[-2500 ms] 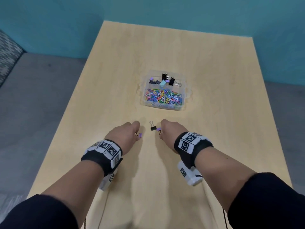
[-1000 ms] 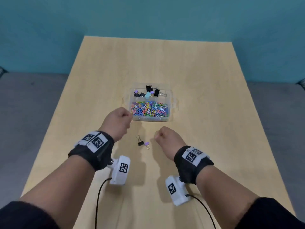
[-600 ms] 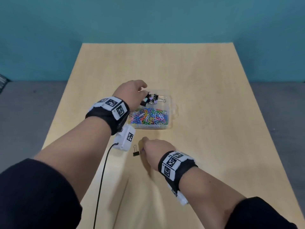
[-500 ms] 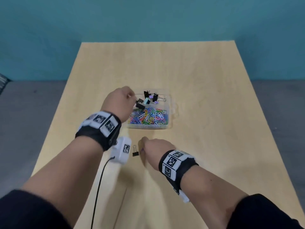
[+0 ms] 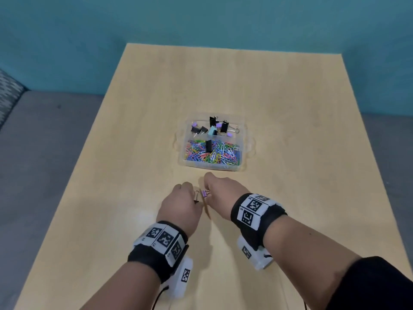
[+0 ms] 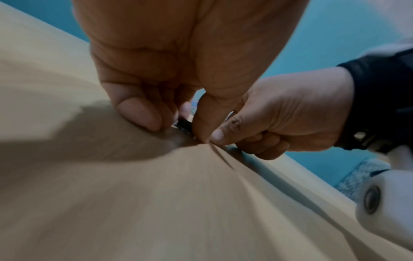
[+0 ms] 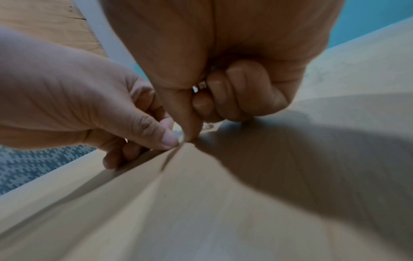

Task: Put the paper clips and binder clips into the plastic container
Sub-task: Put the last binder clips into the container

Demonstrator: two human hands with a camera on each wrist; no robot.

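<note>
The clear plastic container [image 5: 245, 146] stands mid-table. Its far compartment holds binder clips, and its near one holds coloured paper clips [image 5: 225, 153] with a black binder clip [image 5: 209, 146] lying on them. In front of it my two hands meet low on the table. My left hand [image 5: 194, 199] pinches a small black binder clip [image 5: 196, 197], seen between thumb and fingers in the left wrist view [image 6: 184, 125]. My right hand [image 5: 209, 193] pinches a purple binder clip [image 5: 204, 193] beside it. In the right wrist view the right hand [image 7: 194, 121] has curled fingers that hide the clip.
The light wooden table [image 5: 290, 97] is bare around the container. A teal wall [image 5: 201, 19] rises behind it and grey floor [image 5: 44, 142] lies to both sides. A cable [image 5: 159, 296] trails from my left wrist camera.
My left hand has come back from the container to the table front and taken hold of the black clip. My right hand stayed by the purple clip.
</note>
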